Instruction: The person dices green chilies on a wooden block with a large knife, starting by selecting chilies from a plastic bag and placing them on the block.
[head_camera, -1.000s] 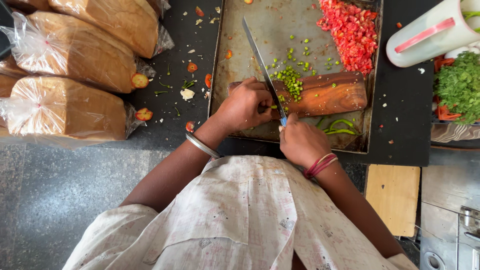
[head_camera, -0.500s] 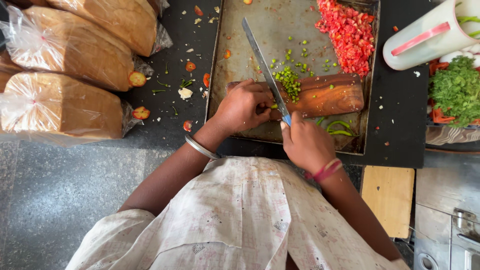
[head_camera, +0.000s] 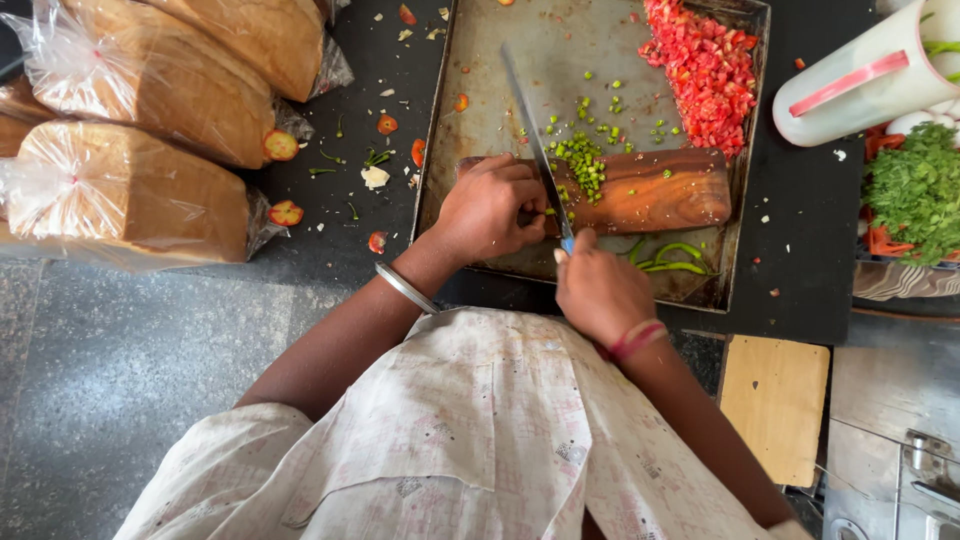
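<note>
Right hand (head_camera: 600, 292) fist-closed around 1 long knife (head_camera: 535, 150), left hand (head_camera: 490, 210) fingers curled pinning green chilli on 1 wooden board (head_camera: 660, 190) inside metal tray (head_camera: 480, 60); 3 whole chillies (head_camera: 668, 258) beside board.

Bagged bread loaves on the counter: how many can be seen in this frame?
4. One loaf lies lowest at left, a second loaf above it, a third loaf at the top edge, and a fourth loaf is cut off by the left edge. More may lie outside the view.

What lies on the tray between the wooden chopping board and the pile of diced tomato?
In the head view, only scattered green chilli bits on bare metal tray.
</note>
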